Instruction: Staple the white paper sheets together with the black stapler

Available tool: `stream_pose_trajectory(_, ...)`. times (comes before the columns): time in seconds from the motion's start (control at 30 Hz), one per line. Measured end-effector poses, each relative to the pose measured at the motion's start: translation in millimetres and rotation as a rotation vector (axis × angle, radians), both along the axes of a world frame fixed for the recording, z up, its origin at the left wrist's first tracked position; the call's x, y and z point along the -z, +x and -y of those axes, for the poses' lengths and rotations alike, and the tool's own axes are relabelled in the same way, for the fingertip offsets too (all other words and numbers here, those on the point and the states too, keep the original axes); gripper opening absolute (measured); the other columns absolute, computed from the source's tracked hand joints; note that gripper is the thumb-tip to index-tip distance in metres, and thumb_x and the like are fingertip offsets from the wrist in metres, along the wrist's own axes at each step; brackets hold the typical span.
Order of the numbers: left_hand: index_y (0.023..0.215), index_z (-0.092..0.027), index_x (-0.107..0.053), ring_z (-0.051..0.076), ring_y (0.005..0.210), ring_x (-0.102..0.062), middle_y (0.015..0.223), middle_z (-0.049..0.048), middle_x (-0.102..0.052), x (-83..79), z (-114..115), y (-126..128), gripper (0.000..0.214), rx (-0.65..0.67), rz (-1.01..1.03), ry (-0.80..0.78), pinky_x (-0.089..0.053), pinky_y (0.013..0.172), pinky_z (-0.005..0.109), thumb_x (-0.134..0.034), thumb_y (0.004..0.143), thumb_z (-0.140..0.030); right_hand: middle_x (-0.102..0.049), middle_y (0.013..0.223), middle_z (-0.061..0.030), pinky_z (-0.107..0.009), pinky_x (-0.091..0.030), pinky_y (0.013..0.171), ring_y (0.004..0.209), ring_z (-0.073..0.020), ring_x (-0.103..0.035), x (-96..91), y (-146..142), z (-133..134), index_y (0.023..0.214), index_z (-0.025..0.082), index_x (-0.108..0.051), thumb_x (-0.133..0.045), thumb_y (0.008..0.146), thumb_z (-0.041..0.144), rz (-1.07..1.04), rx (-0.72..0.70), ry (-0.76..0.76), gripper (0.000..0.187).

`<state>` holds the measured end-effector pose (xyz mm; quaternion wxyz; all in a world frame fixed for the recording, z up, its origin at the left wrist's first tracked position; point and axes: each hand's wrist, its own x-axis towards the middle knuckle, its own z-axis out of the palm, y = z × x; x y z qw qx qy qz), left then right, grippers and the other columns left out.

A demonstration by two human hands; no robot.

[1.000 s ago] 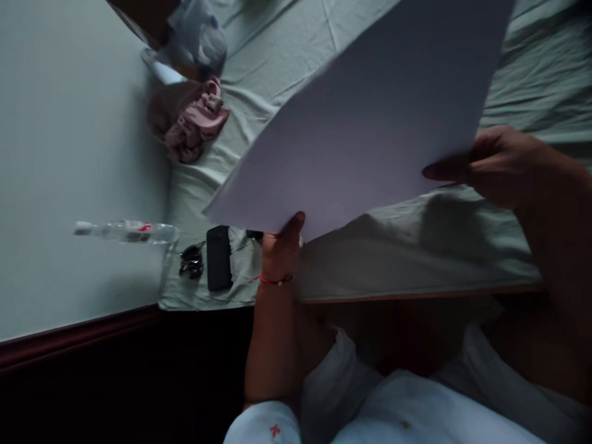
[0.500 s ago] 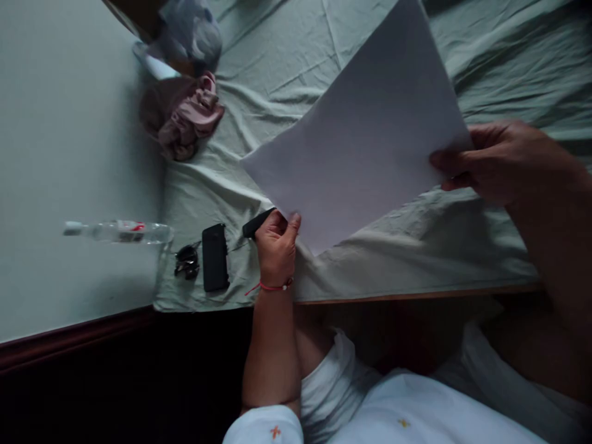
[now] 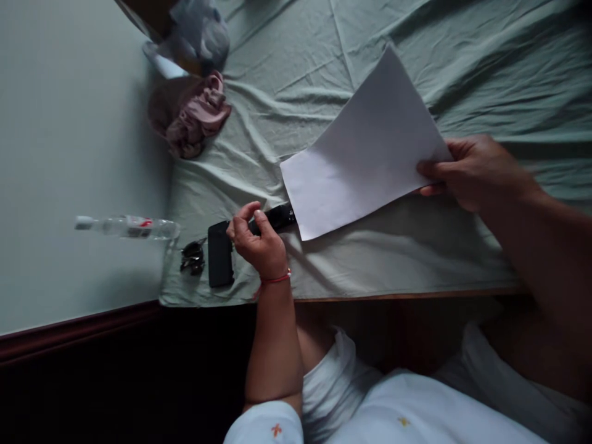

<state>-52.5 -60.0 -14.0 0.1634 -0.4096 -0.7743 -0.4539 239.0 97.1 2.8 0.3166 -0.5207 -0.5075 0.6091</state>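
My right hand (image 3: 481, 171) pinches the right edge of a sheet of white paper (image 3: 365, 145) between thumb and fingers. The paper is held tilted above the cloth, its left end curving down and its surface blank on this side. To the left of the paper, my left hand (image 3: 259, 237) has its palm turned up, the fingers loosely bent and apart, holding nothing I can see. A red string bracelet is round that wrist. Behind the left hand lies a long black object (image 3: 281, 216), partly covered by the hand and the paper; its kind is unclear.
A green cloth (image 3: 296, 126) with wrinkles covers the surface. Left of my hand lie a black rectangular case (image 3: 221, 254), keys (image 3: 192, 258) and a clear plastic bottle (image 3: 134, 227) by the wall. Farther back are crumpled pink fabric (image 3: 201, 117) and a plastic bag (image 3: 203, 34).
My left hand has let go of the paper's lower left corner and moved slightly left, its fingers loosening. My right hand has brought the paper lower and a little left.
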Motion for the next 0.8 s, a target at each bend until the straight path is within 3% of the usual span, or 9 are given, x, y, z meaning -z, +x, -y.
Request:
stream_pose_trajectory(0.1, 0.092, -0.021, -0.073, 0.025, 0.118, -0.065, 0.109, 0.0100, -0.076, 11.5, -3.0, -16.0, 0.018, 0.041, -0.027, -0.108, -0.040, 0.117, 0.048, -0.056, 0.098, -0.027, -0.061, 0.085, -0.0012, -0.017, -0.051, 0.052, 0.059, -0.0058, -0.057, -0.9, 0.1, 2.3, 0.084, 0.015, -0.064, -0.062, 0.073, 0.014, -0.052, 0.005, 0.000, 0.012)
stream_pose_trajectory(0.27, 0.093, -0.019, -0.072, 0.024, 0.106, -0.068, 0.104, 0.0111, -0.074, 27.0, -6.5, -31.1, 0.026, 0.085, 0.126, -0.196, -0.049, 0.106, 0.044, -0.052, 0.099, -0.035, -0.059, 0.082, -0.0002, -0.018, -0.052, 0.053, 0.060, -0.0057, -0.056, -6.9, -2.7, 7.2, 0.083, 0.015, -0.064, -0.060, 0.074, 0.013, -0.071, 0.034, 0.043, 0.011)
stream_pose_trajectory(0.57, 0.091, -0.020, -0.072, 0.022, 0.105, -0.068, 0.104, 0.0091, -0.075, 18.6, -4.9, -15.3, 0.026, 0.135, 0.154, -0.213, -0.051, 0.102, 0.039, -0.054, 0.097, -0.037, -0.060, 0.079, 0.0007, -0.020, -0.053, 0.055, 0.059, -0.0060, -0.056, -10.4, -4.5, 9.8, 0.086, 0.016, -0.065, -0.061, 0.073, 0.016, -0.092, 0.045, 0.106, 0.013)
stream_pose_trajectory(0.8, 0.091, -0.021, -0.075, 0.024, 0.105, -0.068, 0.104, 0.0095, -0.077, 13.9, -3.2, -9.2, 0.025, 0.172, 0.123, -0.225, -0.050, 0.103, 0.042, -0.057, 0.097, -0.037, -0.061, 0.081, 0.0008, -0.020, -0.053, 0.055, 0.060, -0.0076, -0.059, -4.8, -9.3, 7.6, 0.081, 0.016, -0.064, -0.059, 0.073, 0.012, -0.105, 0.083, 0.043, 0.011)
